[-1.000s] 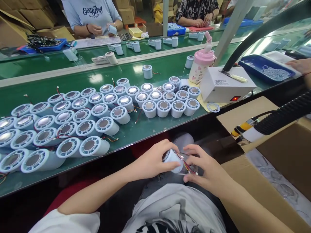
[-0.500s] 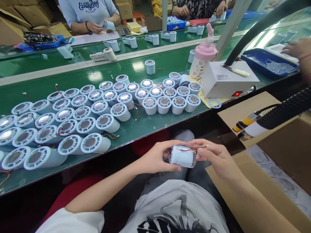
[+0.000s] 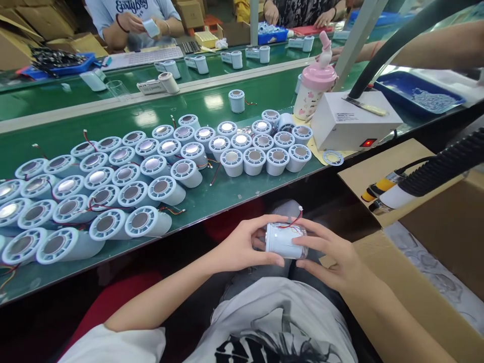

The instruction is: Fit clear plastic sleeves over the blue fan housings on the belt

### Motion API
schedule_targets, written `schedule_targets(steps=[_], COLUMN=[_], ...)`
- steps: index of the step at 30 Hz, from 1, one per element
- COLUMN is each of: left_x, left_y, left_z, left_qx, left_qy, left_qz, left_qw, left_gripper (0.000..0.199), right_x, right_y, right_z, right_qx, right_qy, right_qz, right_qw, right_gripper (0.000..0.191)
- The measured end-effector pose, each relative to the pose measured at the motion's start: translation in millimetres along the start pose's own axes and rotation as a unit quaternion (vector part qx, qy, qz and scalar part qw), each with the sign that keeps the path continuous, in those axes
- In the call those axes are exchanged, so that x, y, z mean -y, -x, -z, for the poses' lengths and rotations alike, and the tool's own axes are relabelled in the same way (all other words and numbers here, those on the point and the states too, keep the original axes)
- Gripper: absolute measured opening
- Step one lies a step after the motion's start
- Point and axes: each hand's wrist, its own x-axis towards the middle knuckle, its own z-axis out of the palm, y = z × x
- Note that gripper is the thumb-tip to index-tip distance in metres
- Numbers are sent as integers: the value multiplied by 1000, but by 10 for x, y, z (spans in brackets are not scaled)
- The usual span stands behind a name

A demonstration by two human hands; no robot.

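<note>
Over my lap, a light-blue cylindrical housing (image 3: 282, 243) lies on its side, with a clear plastic cover around its right end. My left hand (image 3: 247, 244) wraps its left end, thumb below and fingers above. At the right end, my right hand (image 3: 333, 252) grips the housing and clear cover with spread, bent fingers. A thin red wire (image 3: 296, 219) with a small white connector sticks up from the housing between my hands. On the bench to the left stand several rows of similar blue cylinders (image 3: 132, 194), many with loose wires.
A white box with a lit red switch (image 3: 357, 121) stands by a pink-lidded cup (image 3: 315, 91). A blue tray (image 3: 419, 93) lies behind it. At my right are an open carton (image 3: 434, 222) of clear plastic parts and a black hose (image 3: 446, 166). Co-workers' hands are across the belt.
My right fingers have let go of the wire and moved down around the housing's right end. The wire's connector now points upward. A co-worker's arm at right has reached across the belt.
</note>
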Motion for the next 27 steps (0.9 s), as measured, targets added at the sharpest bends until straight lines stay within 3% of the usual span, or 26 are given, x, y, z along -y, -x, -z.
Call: schedule_targets(steps=[4,7,13,19,27], left_x=[-38,-32,-27,-94,-72], left_y=[30,50,87,120,140], left_z=[-33,-30,6,5,-12], left_qx=[-7,1,11,5,12], left_qy=[-24,-21,2,-58,-32], left_qz=[1,29,43,-23,5], left_qw=[1000,999,999,998,999], left_gripper=[70,70,73,79,72], right_x=[11,7,-13,50,96], right_y=[-1,-2,53,88,87], right_z=[-28,-63,-76,-37,-31], right_qx=[47,27,-19,-18,14], right_qy=[83,99,-17,-107,-98], right_qz=[31,42,-7,-101,-95], right_qw=[995,994,1000,989,991], right_gripper=[42,42,45,35,39])
